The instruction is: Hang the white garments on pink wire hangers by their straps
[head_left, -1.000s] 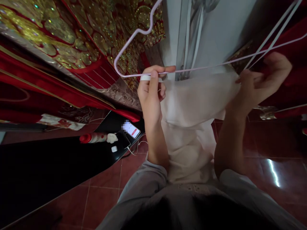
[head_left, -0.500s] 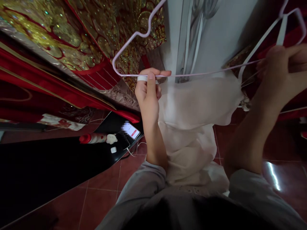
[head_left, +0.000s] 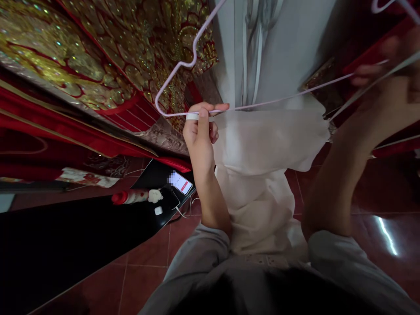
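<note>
My left hand (head_left: 201,124) is closed, pinching the bottom bar of a pale purple clothes hanger (head_left: 177,70) near its left corner. A white strap also passes through these fingers. Below the bar hangs a cream-white garment (head_left: 262,140) with folds down its length. At the upper right, my right hand (head_left: 390,83) is blurred beside the hanger's right end. From the garment's right top corner, another white strap (head_left: 361,94) stretches taut up to this hand, which appears closed on it. The exact finger grip is smeared.
Red and gold sequined garments (head_left: 108,57) hang at the left. On a black table (head_left: 82,227) are a lit phone (head_left: 181,183), a red-capped bottle (head_left: 129,197), a small white case (head_left: 158,211) and a cable. Grey-white fabric (head_left: 285,39) with straps hangs ahead.
My right hand has moved up and to the right, pulling the strap into a straighter line. The hanger's right side has tilted upward; my left hand keeps its pinch, slightly lower.
</note>
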The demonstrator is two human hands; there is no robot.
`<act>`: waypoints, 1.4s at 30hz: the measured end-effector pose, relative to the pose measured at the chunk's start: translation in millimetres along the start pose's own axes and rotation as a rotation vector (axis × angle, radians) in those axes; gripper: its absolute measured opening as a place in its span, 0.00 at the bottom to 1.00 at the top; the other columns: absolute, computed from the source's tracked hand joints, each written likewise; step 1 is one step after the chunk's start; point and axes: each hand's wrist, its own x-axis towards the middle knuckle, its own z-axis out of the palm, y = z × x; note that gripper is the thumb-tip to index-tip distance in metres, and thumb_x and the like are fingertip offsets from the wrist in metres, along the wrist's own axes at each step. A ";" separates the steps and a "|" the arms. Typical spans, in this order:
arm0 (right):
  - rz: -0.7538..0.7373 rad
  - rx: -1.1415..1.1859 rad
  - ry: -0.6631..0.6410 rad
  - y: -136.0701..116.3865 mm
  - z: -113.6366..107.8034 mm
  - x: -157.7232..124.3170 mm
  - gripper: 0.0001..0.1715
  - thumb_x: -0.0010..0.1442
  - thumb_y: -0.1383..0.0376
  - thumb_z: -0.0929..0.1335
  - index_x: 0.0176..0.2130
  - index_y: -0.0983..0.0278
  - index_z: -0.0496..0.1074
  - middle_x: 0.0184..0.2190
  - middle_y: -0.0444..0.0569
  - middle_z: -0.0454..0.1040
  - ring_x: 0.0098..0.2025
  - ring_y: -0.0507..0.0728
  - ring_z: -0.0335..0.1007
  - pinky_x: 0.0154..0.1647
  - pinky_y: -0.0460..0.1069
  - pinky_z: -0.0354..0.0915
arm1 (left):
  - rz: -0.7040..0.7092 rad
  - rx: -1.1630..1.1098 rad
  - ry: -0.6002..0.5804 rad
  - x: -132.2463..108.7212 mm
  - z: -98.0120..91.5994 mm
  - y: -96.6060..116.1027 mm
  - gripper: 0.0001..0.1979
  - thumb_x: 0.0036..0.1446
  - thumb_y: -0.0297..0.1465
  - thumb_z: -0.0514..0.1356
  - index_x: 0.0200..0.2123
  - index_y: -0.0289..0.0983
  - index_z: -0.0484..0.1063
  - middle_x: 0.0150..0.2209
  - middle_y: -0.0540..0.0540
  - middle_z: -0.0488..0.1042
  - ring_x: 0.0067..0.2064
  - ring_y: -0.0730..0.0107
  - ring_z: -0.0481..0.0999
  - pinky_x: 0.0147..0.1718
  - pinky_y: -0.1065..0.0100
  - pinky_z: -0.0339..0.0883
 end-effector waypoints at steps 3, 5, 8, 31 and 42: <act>-0.154 -0.102 -0.374 -28.7 23.7 -45.0 0.25 0.59 0.75 0.65 0.48 0.57 0.84 0.41 0.44 0.84 0.38 0.51 0.80 0.34 0.47 0.67 | -0.028 0.014 0.008 -1.9 2.9 -2.3 0.11 0.71 0.41 0.62 0.37 0.41 0.72 0.43 0.45 0.82 0.22 0.73 0.54 0.21 0.67 0.48; -0.130 -0.231 -0.597 -42.9 30.9 -58.4 0.26 0.60 0.74 0.67 0.53 0.56 0.82 0.44 0.46 0.84 0.44 0.53 0.80 0.37 0.48 0.67 | -0.067 0.015 0.015 -3.7 2.9 -3.0 0.10 0.69 0.41 0.64 0.38 0.42 0.73 0.45 0.45 0.82 0.24 0.72 0.59 0.23 0.67 0.52; -0.123 -0.312 -0.661 -49.4 29.8 -60.4 0.24 0.61 0.72 0.68 0.53 0.55 0.82 0.42 0.47 0.82 0.42 0.52 0.77 0.36 0.48 0.64 | -0.110 0.029 0.010 -7.1 -4.3 -0.2 0.04 0.67 0.36 0.65 0.40 0.43 0.78 0.47 0.45 0.83 0.27 0.69 0.66 0.25 0.67 0.58; -0.151 -0.072 -0.470 -29.3 32.8 -76.5 0.13 0.67 0.61 0.70 0.46 0.57 0.85 0.29 0.47 0.76 0.40 0.56 0.75 0.45 0.54 0.68 | -0.064 0.328 0.036 72.3 -8.5 78.4 0.14 0.62 0.18 0.69 0.28 0.39 0.75 0.31 0.47 0.74 0.41 0.59 0.82 0.39 0.69 0.80; -0.142 -0.023 -0.440 -28.9 38.9 -88.7 0.28 0.66 0.74 0.64 0.58 0.54 0.79 0.48 0.44 0.84 0.50 0.58 0.83 0.36 0.50 0.73 | -0.010 -0.081 0.198 7.6 -5.7 -2.0 0.14 0.79 0.29 0.48 0.42 0.39 0.71 0.42 0.46 0.82 0.44 0.66 0.81 0.50 0.63 0.74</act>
